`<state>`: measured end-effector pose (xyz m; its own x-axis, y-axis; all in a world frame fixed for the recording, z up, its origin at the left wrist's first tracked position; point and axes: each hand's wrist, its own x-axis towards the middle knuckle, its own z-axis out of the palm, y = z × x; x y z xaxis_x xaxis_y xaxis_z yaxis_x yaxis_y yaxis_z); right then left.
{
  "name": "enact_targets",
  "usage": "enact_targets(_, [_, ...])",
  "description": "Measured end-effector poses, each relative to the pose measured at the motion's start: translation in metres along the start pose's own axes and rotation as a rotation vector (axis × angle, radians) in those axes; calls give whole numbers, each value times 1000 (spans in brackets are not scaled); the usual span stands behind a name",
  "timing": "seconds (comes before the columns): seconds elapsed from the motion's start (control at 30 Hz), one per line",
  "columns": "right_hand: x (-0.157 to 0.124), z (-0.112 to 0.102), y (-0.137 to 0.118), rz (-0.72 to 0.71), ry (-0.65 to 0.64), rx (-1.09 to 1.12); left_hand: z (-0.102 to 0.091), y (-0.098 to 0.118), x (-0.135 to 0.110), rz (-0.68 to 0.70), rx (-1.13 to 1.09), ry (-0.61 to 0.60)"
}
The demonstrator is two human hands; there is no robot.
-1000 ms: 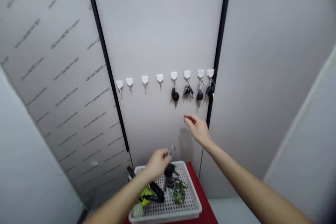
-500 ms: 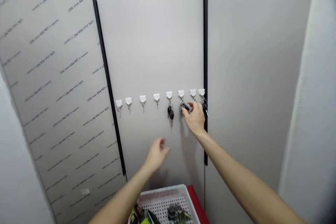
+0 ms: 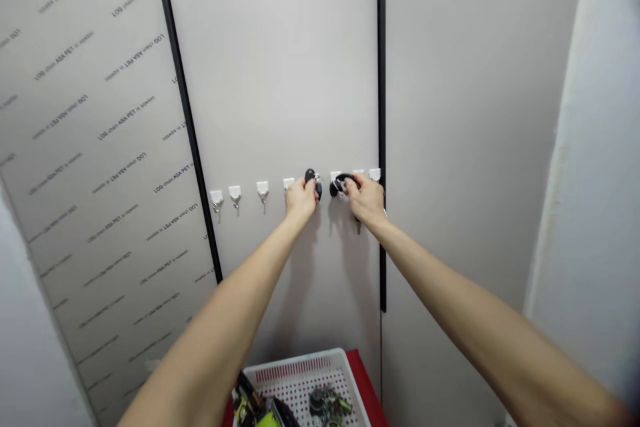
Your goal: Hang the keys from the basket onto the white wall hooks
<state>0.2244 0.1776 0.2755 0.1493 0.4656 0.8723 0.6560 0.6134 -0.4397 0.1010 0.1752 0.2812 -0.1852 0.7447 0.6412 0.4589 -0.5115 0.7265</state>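
A row of white wall hooks (image 3: 234, 193) runs across the grey panel at hand height. My left hand (image 3: 300, 199) is closed on a black key fob (image 3: 315, 184) at one of the middle hooks, lifting it upward. My right hand (image 3: 367, 200) is pinched on another black key fob (image 3: 343, 182) at the hook just to the right. The hooks behind my right hand are partly hidden. The three hooks on the left hang bare.
A white perforated basket (image 3: 300, 373) with several keys and small items (image 3: 325, 405) sits below on a red surface (image 3: 367, 383). Black vertical strips (image 3: 381, 147) edge the panel. A film-covered panel (image 3: 90, 147) lies to the left.
My left hand rose from below the hooks and closed on a fob at a middle hook. My right hand shifted slightly left onto the neighbouring fob. The view tilted up a little.
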Motion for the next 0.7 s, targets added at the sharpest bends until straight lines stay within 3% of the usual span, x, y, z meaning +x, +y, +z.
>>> enact_targets(0.07, [13,-1,-15,-36,-26,-4,-8,10,15,34,65,-12])
enact_targets(0.17, [24,-3,-31,-66,-170,-45,-17,20,30,71,308,-77])
enact_targets(0.3, [1,-8,-26,-33,-380,-3,-22,25,32,146,469,-147])
enact_targets(0.4, [-54,-8,-9,26,-637,79,-24,24,29,187,488,-162])
enact_targets(0.57, [-187,0,17,55,-1098,97,-27,29,37,193,489,105])
enact_targets(0.63, [-229,1,24,101,-1161,83,-26,37,33,284,446,66])
enact_targets(0.7, [-249,0,30,122,-1180,137,-27,42,17,389,403,-29])
